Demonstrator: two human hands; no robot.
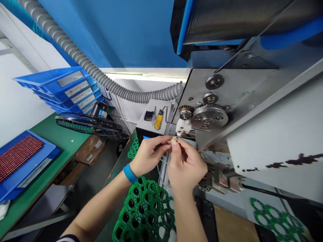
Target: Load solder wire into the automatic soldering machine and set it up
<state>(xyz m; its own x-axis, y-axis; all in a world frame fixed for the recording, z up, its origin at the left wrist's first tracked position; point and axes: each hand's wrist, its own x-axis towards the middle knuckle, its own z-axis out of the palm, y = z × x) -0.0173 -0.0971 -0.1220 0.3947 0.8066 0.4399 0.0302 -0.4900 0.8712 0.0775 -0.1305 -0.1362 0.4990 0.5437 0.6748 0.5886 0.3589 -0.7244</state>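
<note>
My left hand [151,154] and my right hand [186,163] meet in front of the machine. Both pinch with fingertips almost touching, and whatever is between them is too small to make out. A blue band [130,173] circles my left wrist. Just above the fingertips sits a white plastic block [183,126], under a brass-coloured gear [186,112] and a large steel wheel [209,117] on the machine's metal face. Below my hands lies a heap of green parts with round holes [145,205].
At left, a green table [67,134] carries stacked blue bins [73,89], a black fan [89,122] and a blue tray [46,148] of red-and-black pieces. A yellow-handled cutter [158,120] lies on a white box. A grey hose [113,85] crosses behind; more green rings [277,218] lie lower right.
</note>
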